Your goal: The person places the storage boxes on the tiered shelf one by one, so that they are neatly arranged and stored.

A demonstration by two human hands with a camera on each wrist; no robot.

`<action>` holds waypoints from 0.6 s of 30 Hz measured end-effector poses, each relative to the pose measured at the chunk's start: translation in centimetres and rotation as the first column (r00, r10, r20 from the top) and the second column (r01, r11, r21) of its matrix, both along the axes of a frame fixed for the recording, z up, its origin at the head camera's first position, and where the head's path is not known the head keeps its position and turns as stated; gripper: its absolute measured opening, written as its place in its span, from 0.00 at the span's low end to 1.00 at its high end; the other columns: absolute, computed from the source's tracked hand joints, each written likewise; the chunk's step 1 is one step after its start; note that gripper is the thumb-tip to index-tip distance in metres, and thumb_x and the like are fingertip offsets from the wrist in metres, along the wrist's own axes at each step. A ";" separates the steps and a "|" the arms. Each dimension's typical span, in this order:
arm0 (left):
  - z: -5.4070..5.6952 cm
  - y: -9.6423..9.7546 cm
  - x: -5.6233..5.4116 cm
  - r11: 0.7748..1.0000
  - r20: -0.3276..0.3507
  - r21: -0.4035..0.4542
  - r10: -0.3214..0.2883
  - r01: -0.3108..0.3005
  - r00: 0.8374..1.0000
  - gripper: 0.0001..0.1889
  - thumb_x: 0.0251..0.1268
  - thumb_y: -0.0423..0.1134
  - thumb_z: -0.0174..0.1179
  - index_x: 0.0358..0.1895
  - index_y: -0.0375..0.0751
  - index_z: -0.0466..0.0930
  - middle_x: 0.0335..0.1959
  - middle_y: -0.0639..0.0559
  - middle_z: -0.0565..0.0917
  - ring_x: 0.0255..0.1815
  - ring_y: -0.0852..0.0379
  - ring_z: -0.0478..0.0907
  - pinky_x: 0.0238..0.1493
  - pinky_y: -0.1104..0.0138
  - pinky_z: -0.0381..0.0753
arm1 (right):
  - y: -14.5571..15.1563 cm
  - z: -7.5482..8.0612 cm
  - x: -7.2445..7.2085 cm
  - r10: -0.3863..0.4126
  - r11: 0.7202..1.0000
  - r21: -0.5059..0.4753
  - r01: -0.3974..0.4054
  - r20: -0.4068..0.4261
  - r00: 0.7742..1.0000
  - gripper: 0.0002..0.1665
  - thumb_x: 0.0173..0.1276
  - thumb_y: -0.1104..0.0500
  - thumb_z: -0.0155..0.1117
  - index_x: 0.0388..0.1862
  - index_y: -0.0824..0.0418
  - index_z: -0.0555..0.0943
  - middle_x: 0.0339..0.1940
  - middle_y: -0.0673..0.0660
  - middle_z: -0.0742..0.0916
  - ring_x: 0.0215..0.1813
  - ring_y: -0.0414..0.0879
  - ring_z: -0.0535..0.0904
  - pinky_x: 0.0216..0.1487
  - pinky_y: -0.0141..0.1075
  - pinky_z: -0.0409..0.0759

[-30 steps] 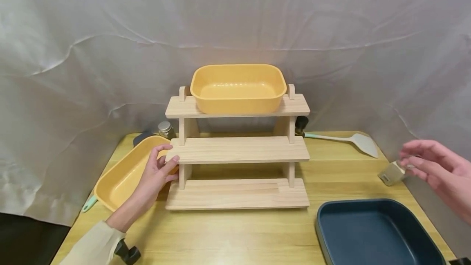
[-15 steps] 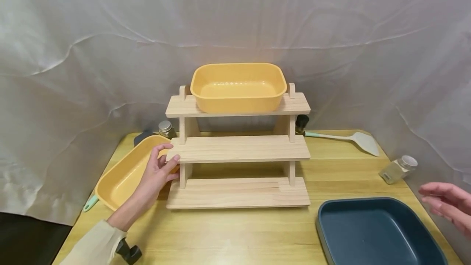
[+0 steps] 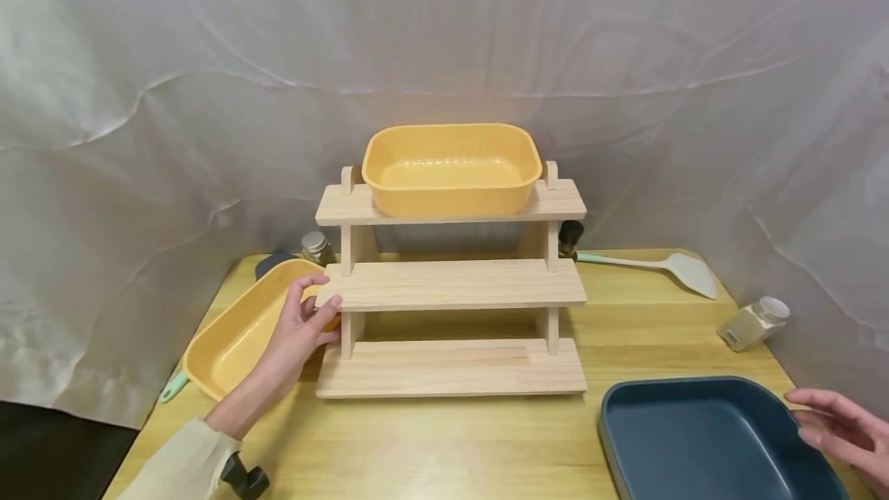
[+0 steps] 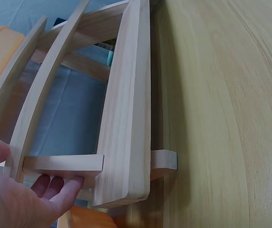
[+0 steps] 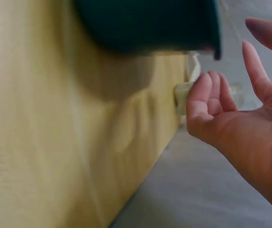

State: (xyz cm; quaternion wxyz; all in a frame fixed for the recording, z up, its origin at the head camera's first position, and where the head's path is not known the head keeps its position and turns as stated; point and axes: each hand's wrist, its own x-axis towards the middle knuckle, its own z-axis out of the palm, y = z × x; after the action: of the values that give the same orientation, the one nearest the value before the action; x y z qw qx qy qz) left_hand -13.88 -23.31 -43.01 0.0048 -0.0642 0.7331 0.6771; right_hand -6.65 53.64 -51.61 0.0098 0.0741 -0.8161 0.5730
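Observation:
A three-tier wooden shelf rack (image 3: 451, 284) stands mid-table. My left hand (image 3: 295, 334) grips the left end of its middle shelf, thumb on the front edge; in the left wrist view the fingers (image 4: 71, 190) curl against the side support. My right hand (image 3: 843, 434) hovers at the right rim of a dark blue rectangular baking dish (image 3: 701, 438). In the right wrist view, a gap shows between that dish (image 5: 150, 26) and the right fingers (image 5: 200, 95), which are bent loosely and hold nothing. On the top shelf sits a yellow rectangular dish (image 3: 451, 203).
Another yellow dish (image 3: 232, 338) leans behind my left hand. A metal-lidded jar (image 3: 316, 248) stands at the back left. At right lie a white spatula (image 3: 687, 272) and a tilted glass spice jar (image 3: 753, 324). Grey cloth (image 3: 444, 37) hangs behind the table.
My right hand has left the spice jar at the right and come down toward me, to the dark blue dish's rim. The left hand has kept its hold on the rack.

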 end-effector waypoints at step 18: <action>-0.2 0.1 -0.1 1.000 -0.025 -0.010 -0.007 0.007 1.000 0.28 0.87 0.43 0.60 0.77 0.45 0.56 0.51 0.46 0.76 0.57 0.54 0.79 0.56 0.54 0.84 | 2.5 -1.2 -0.4 0.567 0.770 -0.385 -0.508 0.048 0.822 0.52 0.78 0.88 0.34 0.85 0.42 0.65 0.59 0.53 0.87 0.44 0.48 0.86 0.35 0.41 0.87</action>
State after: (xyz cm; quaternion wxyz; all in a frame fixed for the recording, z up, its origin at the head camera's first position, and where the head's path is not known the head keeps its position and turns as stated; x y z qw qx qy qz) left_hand -13.95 -23.21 -43.20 -0.0022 -0.0530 0.7366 0.6743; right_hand -7.00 56.14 -52.78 -0.2079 0.2554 -0.6412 0.6932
